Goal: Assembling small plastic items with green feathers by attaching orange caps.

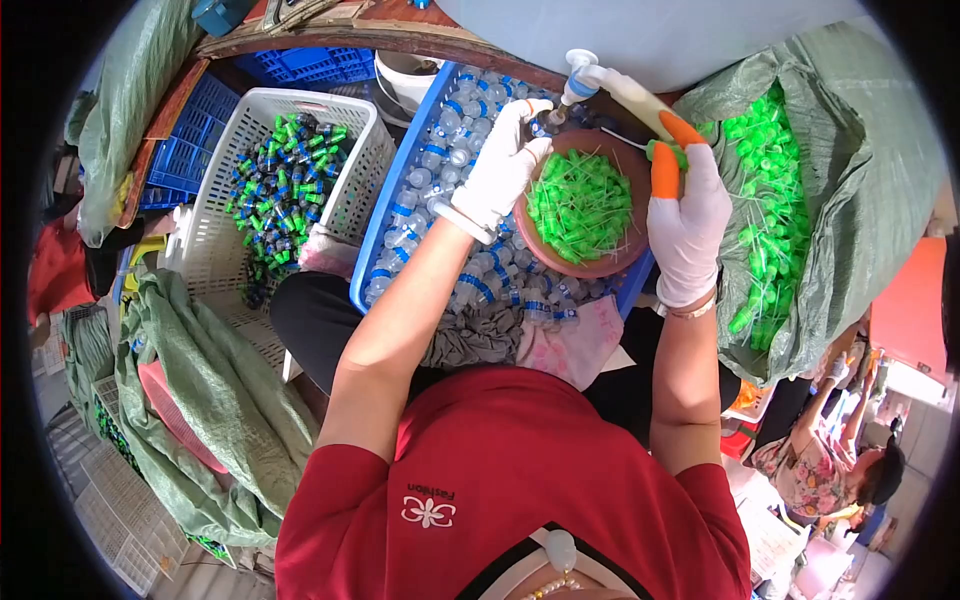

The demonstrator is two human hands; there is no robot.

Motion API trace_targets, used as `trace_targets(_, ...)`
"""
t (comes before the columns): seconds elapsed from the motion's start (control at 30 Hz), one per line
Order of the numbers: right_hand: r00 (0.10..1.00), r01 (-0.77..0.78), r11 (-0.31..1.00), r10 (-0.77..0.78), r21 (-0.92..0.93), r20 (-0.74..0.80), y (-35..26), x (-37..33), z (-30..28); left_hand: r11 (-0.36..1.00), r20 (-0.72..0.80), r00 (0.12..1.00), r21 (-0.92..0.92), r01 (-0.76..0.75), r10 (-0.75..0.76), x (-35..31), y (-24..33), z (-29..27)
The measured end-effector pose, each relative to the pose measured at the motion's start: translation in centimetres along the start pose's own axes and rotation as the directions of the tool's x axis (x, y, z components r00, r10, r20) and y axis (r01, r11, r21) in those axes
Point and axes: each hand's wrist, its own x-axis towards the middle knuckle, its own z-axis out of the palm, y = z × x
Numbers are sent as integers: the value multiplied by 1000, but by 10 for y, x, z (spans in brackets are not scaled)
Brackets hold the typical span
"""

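While R hand [690, 225] pinches green cap [679, 156] w/ stem [622, 138] btwn fingers, L hand [495, 172] at dark bottle [544, 126], can't tell if gripping

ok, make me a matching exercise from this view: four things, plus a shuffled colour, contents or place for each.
1. right hand
2. bowl
3. blue tub
4. white basket

A. contains clear bottles
B. stands left of the tub
C. gloved in white and orange
D. contains green caps with thin stems

Pairs: 1-C, 2-D, 3-A, 4-B
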Motion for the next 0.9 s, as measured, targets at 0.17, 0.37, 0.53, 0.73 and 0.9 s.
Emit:
trace_targets(0.17,988,-143,984,135,109,76,-15,-10,-1,999,89,996,43,-9,6,-20,1,6)
trace_targets(0.37,969,-64,992,35,113,244,5,-39,31,939,264,923,-127,321,-280,-56,29,26)
trace_targets(0.53,962,-161,965,106,207,251,18,-80,53,951,162,941,133,278,-298,-74,2,45)
trace_targets(0.73,556,-829,359,608,429,567,20,-97,54,787,206,947,528,-320,247,-89,-24,47)
trace_targets(0.9,415,-898,361,503,252,758,19,-95,44,739,329,921,565,-367,206,-91,-18,22)
